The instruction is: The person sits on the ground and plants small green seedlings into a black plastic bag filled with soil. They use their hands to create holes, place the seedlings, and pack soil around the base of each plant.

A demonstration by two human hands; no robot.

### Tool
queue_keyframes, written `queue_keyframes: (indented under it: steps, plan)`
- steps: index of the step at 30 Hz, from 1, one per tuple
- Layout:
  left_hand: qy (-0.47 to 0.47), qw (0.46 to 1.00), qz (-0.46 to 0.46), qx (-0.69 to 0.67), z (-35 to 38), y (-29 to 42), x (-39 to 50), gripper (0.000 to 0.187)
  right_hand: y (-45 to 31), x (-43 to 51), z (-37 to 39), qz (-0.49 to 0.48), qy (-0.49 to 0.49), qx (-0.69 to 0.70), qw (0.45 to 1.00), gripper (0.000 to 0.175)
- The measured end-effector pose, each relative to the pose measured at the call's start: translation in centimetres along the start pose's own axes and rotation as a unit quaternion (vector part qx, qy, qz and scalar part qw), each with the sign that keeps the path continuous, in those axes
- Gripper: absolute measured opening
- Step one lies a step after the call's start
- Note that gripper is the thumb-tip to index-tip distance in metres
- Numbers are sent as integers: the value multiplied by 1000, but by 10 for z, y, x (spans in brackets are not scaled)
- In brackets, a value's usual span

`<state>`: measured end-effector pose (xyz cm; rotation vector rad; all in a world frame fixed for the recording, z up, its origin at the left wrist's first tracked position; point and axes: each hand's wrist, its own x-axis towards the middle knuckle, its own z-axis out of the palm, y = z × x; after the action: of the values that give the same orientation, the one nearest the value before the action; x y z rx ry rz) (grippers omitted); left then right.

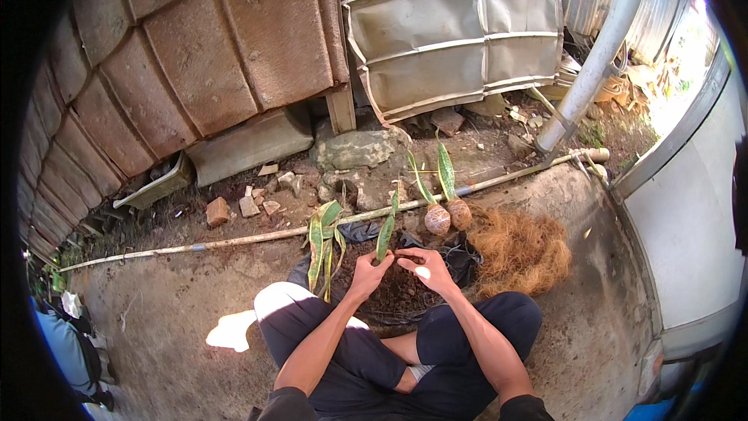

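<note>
My left hand [370,273] is closed around the base of an upright snake plant leaf [388,228]. Close beside it, my right hand [429,271] has its thumb and fingers near the leaf's base; whether they pinch anything is too small to tell. Under both hands lies dark loose soil [388,295] on black plastic sheeting [460,257]. Several snake plant leaves [316,245], partly yellowed, rest to the left of the soil. Beyond my right hand sit two string-wrapped root balls [437,220] [460,213], each with green leaf growth. Brown coconut fibre [520,248] is heaped at the right.
A long thin pipe [251,240] crosses the ground beyond the soil. Behind it lie broken bricks [217,211] and stones. Roof tiles [234,41] and a dented metal panel [432,35] stand at the back, with a thick slanted pole [596,58] and a pale panel [684,245] at the right.
</note>
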<state>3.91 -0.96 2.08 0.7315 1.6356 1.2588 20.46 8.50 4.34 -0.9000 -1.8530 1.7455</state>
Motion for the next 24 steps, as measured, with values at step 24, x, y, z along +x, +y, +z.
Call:
queue_keyframes:
  steps: [24]
  plan:
    - [-33,999,23,-11,3,-11,6,23,5,4,-8,98,45,229,967,28]
